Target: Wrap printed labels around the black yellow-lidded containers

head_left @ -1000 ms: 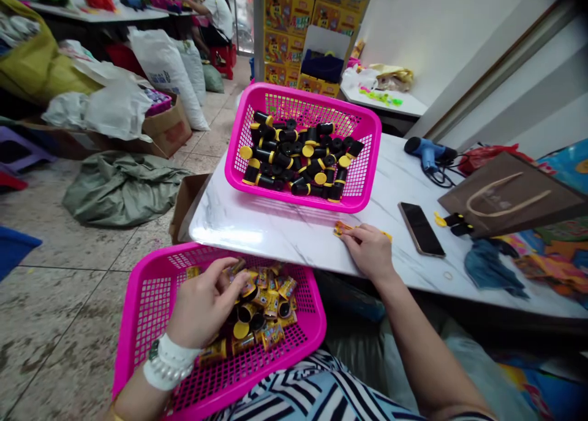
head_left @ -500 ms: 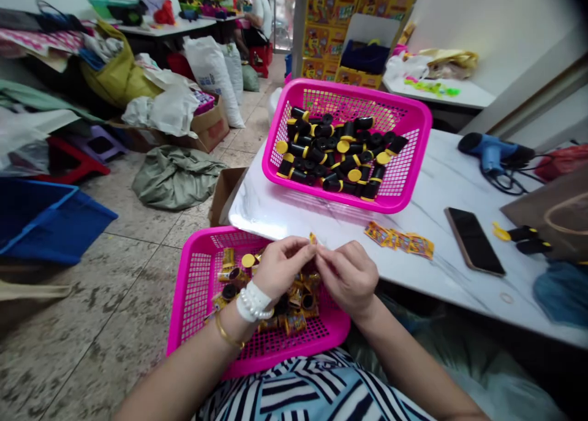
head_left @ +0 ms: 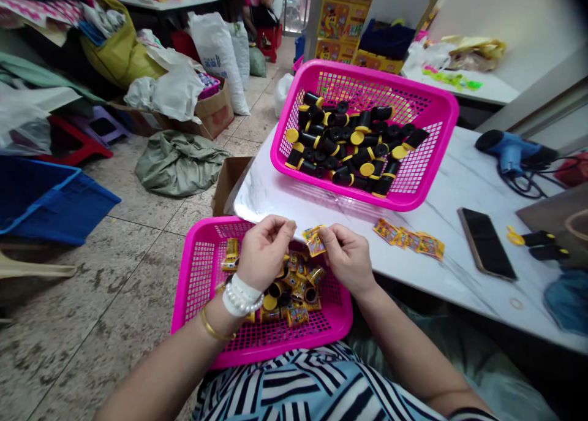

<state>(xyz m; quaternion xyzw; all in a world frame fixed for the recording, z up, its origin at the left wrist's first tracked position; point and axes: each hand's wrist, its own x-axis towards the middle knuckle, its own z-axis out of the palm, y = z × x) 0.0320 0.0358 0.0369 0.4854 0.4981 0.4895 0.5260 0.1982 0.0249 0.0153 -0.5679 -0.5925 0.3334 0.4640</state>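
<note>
My right hand [head_left: 348,257] pinches a small flat yellow printed sleeve label [head_left: 314,241] between thumb and fingers. Just left of it is my left hand [head_left: 266,250], its thumb pressed to curled fingers, apart from the label; nothing shows in that pinch. Below both hands sits a pink mesh basket [head_left: 190,286] with several small cylinders in yellow printed wraps [head_left: 297,314], partly hidden by my left hand and wrist. On the marbled table, a second pink basket [head_left: 436,148] contains several black cylinders with yellow caps [head_left: 362,154]. A row of loose printed labels [head_left: 408,239] lies near the table's front edge.
A phone [head_left: 487,243], a blue heat gun [head_left: 509,151] and black-and-yellow pieces [head_left: 537,243] lie on the table's right side. Floor items at left include a blue crate [head_left: 55,200], a green sack [head_left: 181,163] and white sacks [head_left: 218,59]. A person [head_left: 271,1] sits in back.
My hands have drawn apart; the label, earlier mostly hidden between both hands' fingers, now shows flat in my right hand. The view has tilted slightly down and shifted left.
</note>
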